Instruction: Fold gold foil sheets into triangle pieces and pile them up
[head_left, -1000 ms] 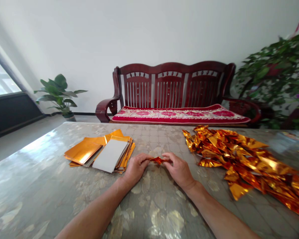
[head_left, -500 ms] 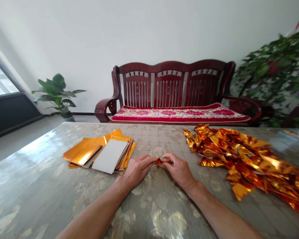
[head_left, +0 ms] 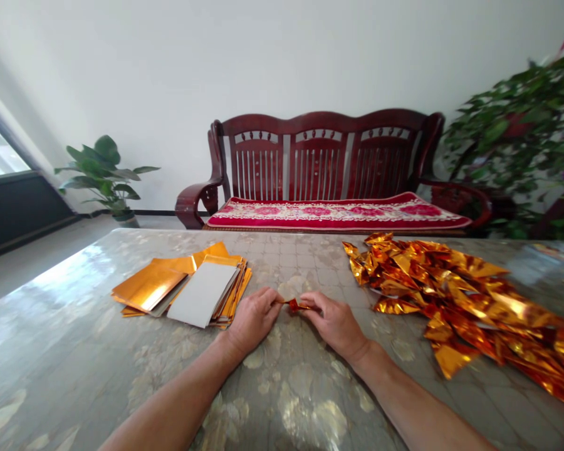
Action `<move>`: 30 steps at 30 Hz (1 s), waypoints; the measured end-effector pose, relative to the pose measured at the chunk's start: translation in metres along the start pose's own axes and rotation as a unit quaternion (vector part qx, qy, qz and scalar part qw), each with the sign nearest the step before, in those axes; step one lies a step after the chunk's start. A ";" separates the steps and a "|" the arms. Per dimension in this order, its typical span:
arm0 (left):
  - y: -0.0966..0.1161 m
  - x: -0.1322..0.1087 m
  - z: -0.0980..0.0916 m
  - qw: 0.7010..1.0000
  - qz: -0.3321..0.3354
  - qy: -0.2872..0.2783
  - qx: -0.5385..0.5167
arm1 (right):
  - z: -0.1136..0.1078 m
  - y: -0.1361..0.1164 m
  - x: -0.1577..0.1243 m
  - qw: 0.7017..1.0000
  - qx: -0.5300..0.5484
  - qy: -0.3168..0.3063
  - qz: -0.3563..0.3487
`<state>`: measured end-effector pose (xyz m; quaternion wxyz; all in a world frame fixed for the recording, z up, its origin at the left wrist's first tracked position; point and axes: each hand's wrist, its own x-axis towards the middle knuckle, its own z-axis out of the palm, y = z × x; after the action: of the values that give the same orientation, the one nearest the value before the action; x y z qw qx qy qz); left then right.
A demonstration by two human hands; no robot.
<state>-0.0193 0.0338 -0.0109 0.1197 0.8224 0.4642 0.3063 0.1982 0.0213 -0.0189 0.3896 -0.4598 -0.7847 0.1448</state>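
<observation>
My left hand (head_left: 254, 318) and my right hand (head_left: 334, 322) rest on the table (head_left: 75, 351) near its middle, fingertips pinching a small folded piece of gold foil paper (head_left: 293, 305) between them. Only a short orange-red bit of it shows; the rest is hidden by my fingers. Left of my left hand lies a stack of flat gold foil sheets (head_left: 150, 288), one turned white side up (head_left: 202, 294). To the right of my right hand spreads a pile of folded gold foil pieces (head_left: 455, 294).
The table has a glossy floral patterned top. Behind it stands a dark red wooden bench (head_left: 324, 169) with a red cushion (head_left: 338, 216). A potted plant (head_left: 106, 178) stands on the floor at back left, a large leafy plant (head_left: 521, 138) at the right.
My hands have drawn closer together, and the visible strip of foil between them has shrunk. The view has shifted slightly.
</observation>
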 end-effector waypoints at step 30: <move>0.004 0.001 0.001 0.995 0.010 -0.078 0.062 | -0.002 -0.002 -0.002 0.997 -0.061 0.020 -0.032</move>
<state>-0.0156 0.0322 -0.0095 0.1015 0.8542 0.4633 0.2130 0.1990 0.0184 -0.0169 0.3804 -0.4605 -0.7985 0.0751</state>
